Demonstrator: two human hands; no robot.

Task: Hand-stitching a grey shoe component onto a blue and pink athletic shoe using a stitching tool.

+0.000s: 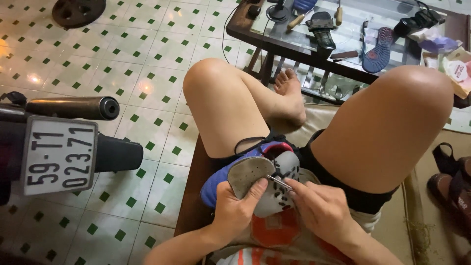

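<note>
Clearly the work is on the shoe (230, 184), a blue and grey one that lies in the person's lap, between the bare thighs, with its grey insole (249, 174) turned up toward the camera. The left hand (234, 208) is closed around the shoe from below, and its thumb presses on the edge of the insole. The right hand (321, 208) pinches a thin metal tool (278, 182), maybe a needle or an awl, and its tip touches the shoe just beside the insole. I judge that the step in hand is stitching or piercing along this edge. The next move seems to need a firm hold from the left hand and a straight push of the tool, with the thumb kept away from the tip. The person sits on a low brown seat (196, 196). Ahead stands a glass table (304, 41) with tools, a blue sole (380, 49) and a dark sandal (321, 29). At the left is the rear of a motorbike (73, 147), on a floor (122, 64) of pale tiles with green squares. More shoes (451, 181) lie at the right.
</note>
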